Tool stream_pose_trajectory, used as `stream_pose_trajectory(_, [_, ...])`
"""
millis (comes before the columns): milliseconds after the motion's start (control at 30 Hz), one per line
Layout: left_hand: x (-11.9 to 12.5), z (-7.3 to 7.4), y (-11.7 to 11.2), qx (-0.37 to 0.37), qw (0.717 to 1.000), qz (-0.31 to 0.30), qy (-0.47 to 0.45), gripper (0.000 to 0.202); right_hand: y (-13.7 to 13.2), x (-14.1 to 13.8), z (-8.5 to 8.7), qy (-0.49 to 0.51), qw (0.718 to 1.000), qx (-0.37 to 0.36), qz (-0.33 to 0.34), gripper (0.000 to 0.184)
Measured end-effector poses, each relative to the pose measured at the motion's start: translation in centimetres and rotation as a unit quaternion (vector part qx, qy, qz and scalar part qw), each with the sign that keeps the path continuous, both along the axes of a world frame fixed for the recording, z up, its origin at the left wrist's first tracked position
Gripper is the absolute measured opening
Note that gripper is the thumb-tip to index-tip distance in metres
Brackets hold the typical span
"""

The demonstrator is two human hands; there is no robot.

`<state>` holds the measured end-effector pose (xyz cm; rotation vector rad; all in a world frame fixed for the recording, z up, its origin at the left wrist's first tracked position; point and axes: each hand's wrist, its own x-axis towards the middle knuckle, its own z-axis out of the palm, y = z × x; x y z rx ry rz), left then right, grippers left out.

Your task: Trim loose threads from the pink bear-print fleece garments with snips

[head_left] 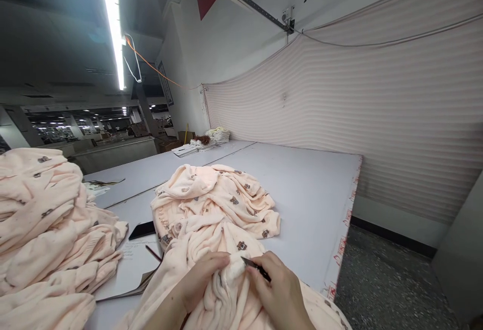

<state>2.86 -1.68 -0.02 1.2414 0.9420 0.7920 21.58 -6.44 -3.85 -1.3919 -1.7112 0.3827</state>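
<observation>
A pale peach fleece garment (222, 232) with small brown animal prints lies bunched in front of me. My left hand (204, 277) pinches a gathered fold of it between thumb and fingers. In my right hand (277, 284) are small dark thread snips (256, 267), their pointed tip touching or just over the whitish edge of that fold. Most of the snips' handle is hidden by my fingers. More of the same patterned fleece (241, 194) is heaped just beyond both hands.
A large pile of peach fleece garments (45, 229) stands at the left. Between the piles lie a black phone (142, 230), a pen (153, 253) and papers (132, 267) on the pale table (302, 179). Folded white cloth (218, 135) is stacked at the far end. Striped fabric (358, 98) covers the wall.
</observation>
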Motion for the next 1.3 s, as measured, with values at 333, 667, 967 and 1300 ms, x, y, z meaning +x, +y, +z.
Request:
stream_pose_trajectory(333, [0.0,1.0,-0.3,0.0,1.0,-0.023,0.01,0.019,-0.1,0.7,0.7,0.098,0.994,-0.048,0.014,0.017])
stream_pose_trajectory(667, [3.5,-0.5,0.1,0.221,0.965,0.004,0.142,0.01,0.4,3.6,-2.6,0.304,0.945,-0.105,-0.06,0.037])
stream_pose_trajectory(967, [-0.9,2.3,1.0,0.142,0.982,0.095,0.075,0.023,-0.1,3.2,-3.7,0.365,0.92,-0.134,-0.047,0.04])
stream_pose_trajectory(1300, [-11.6,5.8,4.1,0.303,0.836,0.186,0.417,0.03,-2.4,1.9,-7.5,0.327,0.93,-0.166,0.031,0.031])
